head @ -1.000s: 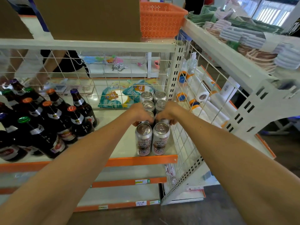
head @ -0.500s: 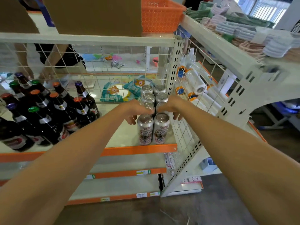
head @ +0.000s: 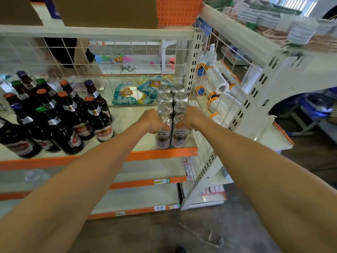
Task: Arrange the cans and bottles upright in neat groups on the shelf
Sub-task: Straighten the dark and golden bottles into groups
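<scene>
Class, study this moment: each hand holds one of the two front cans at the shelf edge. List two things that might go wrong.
1. The front cans stand at the orange shelf lip; a tug by the left hand or right hand might drop one.
2. The rows touch, so a shove could topple the rear cans.

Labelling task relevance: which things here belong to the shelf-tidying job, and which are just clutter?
Job: cans, both front ones gripped by left hand and right hand; bottles; shelf.
Lying about: orange basket, cardboard box, snack bags, paper rolls.
</scene>
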